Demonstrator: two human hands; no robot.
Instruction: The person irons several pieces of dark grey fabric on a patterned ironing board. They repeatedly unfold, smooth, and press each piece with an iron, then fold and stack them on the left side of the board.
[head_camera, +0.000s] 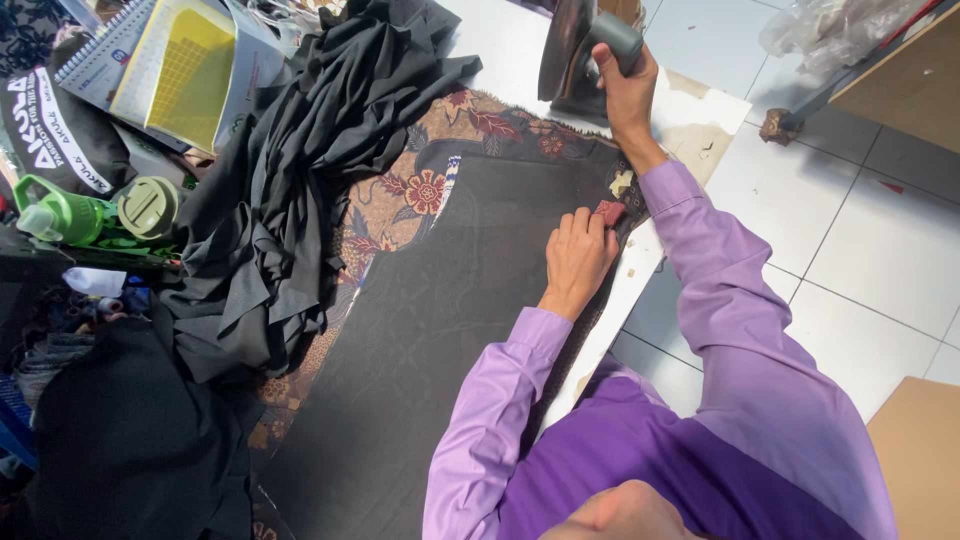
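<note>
Black fabric panel (420, 340): 1, flat, lower centre.
Left hand (577, 258): 1, fingers flat, pressing panel; grasps nothing.
Right hand (628, 92): 1, wrapped around iron (572, 50) handle, top centre.
Green bottles (60, 212): 1, left edge.

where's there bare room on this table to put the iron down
Free: the white table strip between the black pile and the iron in the right hand; the flat black cloth below the left hand. Crowded: the left edge, with bottle, notebook and bags.
</note>
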